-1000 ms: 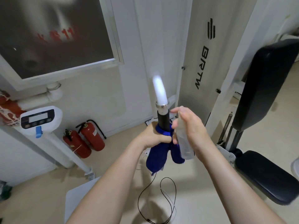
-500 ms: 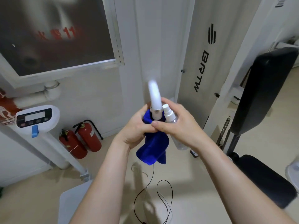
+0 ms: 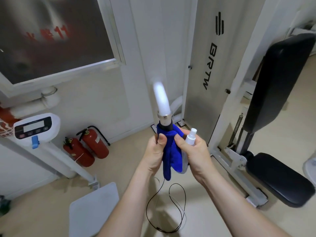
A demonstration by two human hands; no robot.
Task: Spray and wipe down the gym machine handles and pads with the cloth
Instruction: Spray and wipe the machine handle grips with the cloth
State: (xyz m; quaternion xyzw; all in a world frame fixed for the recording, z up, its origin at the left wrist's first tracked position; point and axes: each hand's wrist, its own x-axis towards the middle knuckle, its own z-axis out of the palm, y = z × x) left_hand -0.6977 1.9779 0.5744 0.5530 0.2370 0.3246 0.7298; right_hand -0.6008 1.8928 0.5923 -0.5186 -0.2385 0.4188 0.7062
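Left hand (image 3: 156, 151) clamped on blue cloth (image 3: 169, 151), wrapped round machine handle (image 3: 162, 103) just below metal collar. Right hand (image 3: 195, 151) closed round spray bottle (image 3: 190, 137), thumb pressing cloth too. Half a second ago cloth sat bunched right up at collar; now slid lower down black grip, tail hanging beneath both hands. Nozzle points up, away from handle. Judgement: spraying over, wipe stroke running along grip. Black pads (image 3: 280, 82) at right apparently still to do.
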